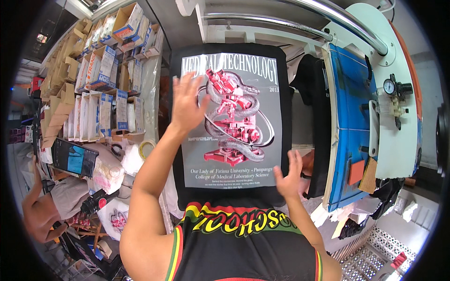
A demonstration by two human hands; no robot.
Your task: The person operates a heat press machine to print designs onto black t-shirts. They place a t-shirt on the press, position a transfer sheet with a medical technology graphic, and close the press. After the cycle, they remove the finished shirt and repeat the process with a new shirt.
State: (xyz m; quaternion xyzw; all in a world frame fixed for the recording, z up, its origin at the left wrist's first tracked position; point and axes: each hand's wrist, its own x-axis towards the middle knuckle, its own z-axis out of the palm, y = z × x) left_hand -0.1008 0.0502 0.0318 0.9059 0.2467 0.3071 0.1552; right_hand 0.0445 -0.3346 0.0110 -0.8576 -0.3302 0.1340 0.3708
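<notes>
A black garment (176,154) lies stretched on a platen, bearing a grey rectangular print (229,117) of a red-and-white microscope wound with a snake, with white lettering above and below. My left hand (188,103) is open over the print's upper left, fingers spread, on or just above the surface. My right hand (288,175) is open at the print's lower right edge, fingers apart and holding nothing. I cannot tell whether either hand presses on it.
Cardboard boxes (96,68) fill shelving at left, above a screen device (75,157) and tape roll (146,151). A co-worker's bare arm (30,201) shows at lower left. At right stand a blue padded board (351,117) and white press (393,140) with gauge; metal rails (267,18) cross above.
</notes>
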